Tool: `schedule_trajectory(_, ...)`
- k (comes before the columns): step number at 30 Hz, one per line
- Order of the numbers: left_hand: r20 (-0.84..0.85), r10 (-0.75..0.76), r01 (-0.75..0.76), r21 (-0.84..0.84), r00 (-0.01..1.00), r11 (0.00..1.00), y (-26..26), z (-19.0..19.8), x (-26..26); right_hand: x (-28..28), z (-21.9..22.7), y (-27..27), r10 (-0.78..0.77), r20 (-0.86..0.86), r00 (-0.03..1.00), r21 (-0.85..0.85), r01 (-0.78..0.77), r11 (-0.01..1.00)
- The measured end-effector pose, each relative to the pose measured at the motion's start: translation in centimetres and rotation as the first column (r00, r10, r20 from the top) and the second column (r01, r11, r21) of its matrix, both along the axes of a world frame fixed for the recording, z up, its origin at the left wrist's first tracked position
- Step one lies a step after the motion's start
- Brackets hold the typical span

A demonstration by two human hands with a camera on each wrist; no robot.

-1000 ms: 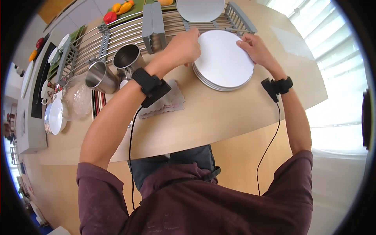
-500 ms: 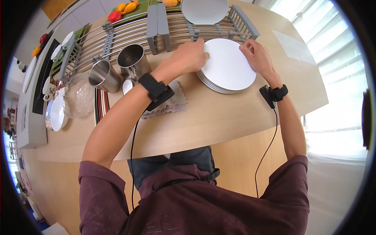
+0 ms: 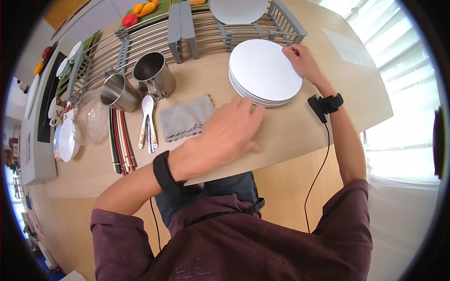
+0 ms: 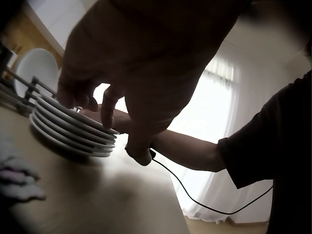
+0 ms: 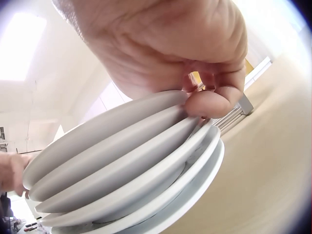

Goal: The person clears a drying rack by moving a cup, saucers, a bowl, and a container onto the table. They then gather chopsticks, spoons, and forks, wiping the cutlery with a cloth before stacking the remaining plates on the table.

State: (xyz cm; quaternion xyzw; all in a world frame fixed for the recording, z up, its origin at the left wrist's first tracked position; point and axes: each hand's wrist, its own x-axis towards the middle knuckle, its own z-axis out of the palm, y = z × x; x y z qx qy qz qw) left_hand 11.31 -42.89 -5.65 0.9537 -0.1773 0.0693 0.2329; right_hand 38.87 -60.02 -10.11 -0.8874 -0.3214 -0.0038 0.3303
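A stack of several round white plates (image 3: 265, 70) sits on the table in front of the dish rack. At its right edge my right hand (image 3: 307, 65) grips the rim, and the right wrist view shows the thumb (image 5: 212, 104) pressed against the upper plates. My left hand (image 3: 229, 131), slightly blurred, hovers at the stack's near side with fingers loosely bent and nothing in them. In the left wrist view its fingertips overlap the near rims of the plates (image 4: 73, 129). A folded grey cloth (image 3: 185, 117) lies left of this hand.
Behind the plates runs a metal dish rack (image 3: 183, 35) with another white plate (image 3: 239, 11) in it. Leftward stand two steel cups (image 3: 157, 77), spoons (image 3: 147, 105), chopsticks (image 3: 121, 140), clear plastic (image 3: 91, 119) and a white bowl (image 3: 69, 140). The table's front edge is close.
My left hand has left the stack's left rim and come toward me, round to the near side, uncovering the cloth and spoons. The right hand stays at the right rim.
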Motion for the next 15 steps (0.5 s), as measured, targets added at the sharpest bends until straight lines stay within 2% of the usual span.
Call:
schedule_trajectory(2,-0.161,-0.028,0.041,0.077,0.987,0.996,-0.3,-1.5,-0.4,-0.2,0.2,0.2,0.004,-0.016,1.000,0.024,-0.003,1.000)
schedule_trajectory(6,-0.176,0.020,-0.002,0.100,0.984,0.995,-0.5,-3.1,0.2,-0.1,0.6,0.1,0.031,-0.020,0.999,0.026,-0.030,0.999)
schedule_trajectory(9,-0.165,0.055,-0.031,0.147,0.985,0.989,-0.8,-2.4,0.2,0.4,2.0,-0.4,0.036,-0.037,0.999,0.041,-0.034,0.999)
schedule_trajectory(11,-0.335,-0.198,0.148,-0.169,0.921,0.975,-0.8,-1.2,0.2,0.6,3.9,-0.7,0.002,0.016,1.000,0.043,-0.003,0.999)
schedule_trajectory(12,-0.311,-0.189,0.147,-0.154,0.931,0.977,-0.8,-1.0,0.2,0.7,5.0,-0.8,-0.034,0.055,0.998,0.045,0.032,0.998)
schedule_trajectory(14,-0.333,-0.464,0.370,-0.309,0.821,0.876,-1.0,-0.5,0.2,0.7,6.9,-0.5,-0.060,0.083,0.995,0.135,0.048,0.990)
schedule_trajectory(15,-0.320,-0.455,0.369,-0.294,0.831,0.882,-1.2,-0.3,0.1,1.0,7.7,-0.2,-0.089,0.075,0.993,0.213,0.072,0.974)
